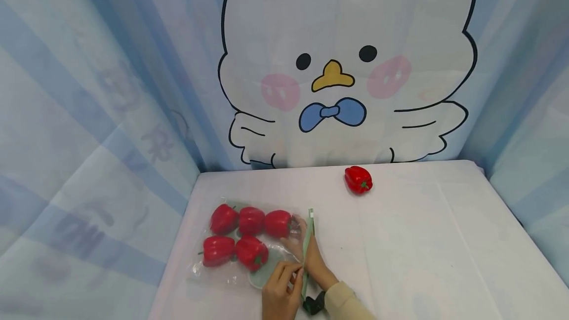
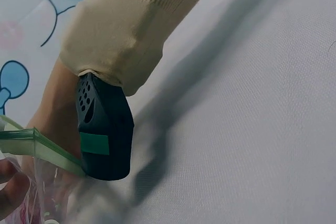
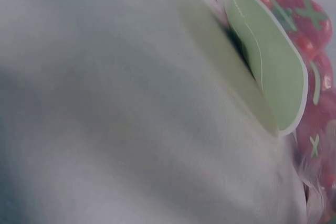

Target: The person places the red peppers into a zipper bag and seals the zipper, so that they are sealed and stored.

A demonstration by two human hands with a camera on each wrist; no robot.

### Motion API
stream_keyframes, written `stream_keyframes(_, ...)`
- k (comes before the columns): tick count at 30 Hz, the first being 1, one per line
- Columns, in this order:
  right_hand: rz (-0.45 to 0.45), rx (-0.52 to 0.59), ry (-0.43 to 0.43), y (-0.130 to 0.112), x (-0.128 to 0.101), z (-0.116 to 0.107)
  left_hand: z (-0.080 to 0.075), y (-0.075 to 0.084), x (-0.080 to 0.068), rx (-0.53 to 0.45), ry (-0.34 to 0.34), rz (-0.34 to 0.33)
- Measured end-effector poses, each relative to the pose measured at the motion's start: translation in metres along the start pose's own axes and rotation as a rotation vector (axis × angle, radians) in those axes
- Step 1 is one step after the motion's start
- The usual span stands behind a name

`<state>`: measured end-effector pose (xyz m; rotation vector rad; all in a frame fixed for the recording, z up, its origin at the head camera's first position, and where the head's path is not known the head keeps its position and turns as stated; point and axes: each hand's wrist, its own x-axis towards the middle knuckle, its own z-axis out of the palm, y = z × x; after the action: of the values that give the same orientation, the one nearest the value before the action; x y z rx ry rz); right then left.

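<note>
The left hand (image 1: 281, 288) pinches the green zip strip (image 1: 306, 248) of the clear bag (image 1: 249, 246) between thumb and curled fingers, at the strip's near end. The right hand (image 1: 306, 253) reaches in through the bag's mouth, its fingers lying inside the plastic beside the nearest pepper. Whether those fingers are clenched on anything cannot be told, since the plastic blurs them. The right wrist wears a beige sleeve (image 1: 344, 302) and a black camera mount (image 1: 313, 305). That mount also shows in the left wrist view, just beside the strip (image 2: 37, 145).

The bag lies flat on the bench (image 1: 422, 241), covered with a white cloth, and its mouth faces right. Five red peppers (image 1: 251, 220) sit inside it. Three form a row on the side away from the person, and two (image 1: 235, 251) lie nearer. A pale green round patch (image 1: 266, 273) shows on the bag close to the left hand. In the right wrist view the same patch (image 3: 268, 77) lies against the red of the peppers.

A sixth red pepper (image 1: 358, 180) rests on the bench, well apart from the bag, beyond it and to its right, near the back curtain. That curtain (image 1: 346, 63) bears a cartoon chick with a blue bow tie. Blue striped cloth hangs on both sides of the bench.
</note>
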<state>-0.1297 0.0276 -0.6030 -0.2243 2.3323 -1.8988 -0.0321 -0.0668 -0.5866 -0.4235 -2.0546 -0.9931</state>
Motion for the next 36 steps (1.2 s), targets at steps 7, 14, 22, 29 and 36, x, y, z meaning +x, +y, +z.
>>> stream_keyframes(7,-0.011,0.007,-0.011,0.0031,0.0011,-0.0008,-0.0010,0.0002,-0.0008,0.002,-0.006,-0.005)
stream_keyframes(14,-0.040,0.004,-0.018,0.0032,-0.0008,-0.0007,-0.0013,0.0003,-0.0004,0.009,-0.010,-0.013)
stream_keyframes(22,-0.005,-0.024,0.041,0.0015,-0.0018,0.0037,-0.0015,0.0011,-0.0018,0.014,-0.023,-0.035)
stream_keyframes(29,-0.020,-0.062,0.070,0.0004,-0.0017,0.0060,-0.0007,0.0003,-0.0029,0.012,-0.027,-0.040)
stream_keyframes(36,-0.056,-0.053,0.060,0.0032,-0.0017,0.0028,-0.0011,0.0007,-0.0025,0.020,-0.017,-0.027)
